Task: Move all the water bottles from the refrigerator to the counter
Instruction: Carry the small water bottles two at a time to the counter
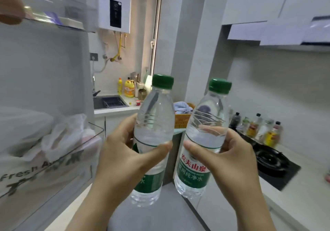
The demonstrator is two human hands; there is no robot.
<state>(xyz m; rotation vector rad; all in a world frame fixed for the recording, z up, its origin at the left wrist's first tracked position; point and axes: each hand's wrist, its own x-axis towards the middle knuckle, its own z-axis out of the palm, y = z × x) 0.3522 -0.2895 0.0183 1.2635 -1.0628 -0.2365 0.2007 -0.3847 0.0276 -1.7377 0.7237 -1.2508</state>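
Two clear water bottles with green caps and green labels are held upright in mid-air in front of me. My left hand (123, 152) grips the left water bottle (153, 122) around its middle. My right hand (226, 157) grips the right water bottle (205, 122) the same way, thumb across the front above the label. The open refrigerator door (44, 80) stands at the left, its lower door shelf (75, 150) holding plastic bags. The white counter (307, 191) runs along the right wall.
A black gas hob (275, 164) is set in the right counter, with several sauce bottles (259, 129) behind it. An orange basket (182, 120) with a blue cloth sits at the corner. A sink (109, 102) and yellow detergent bottles (128, 88) lie farther back.
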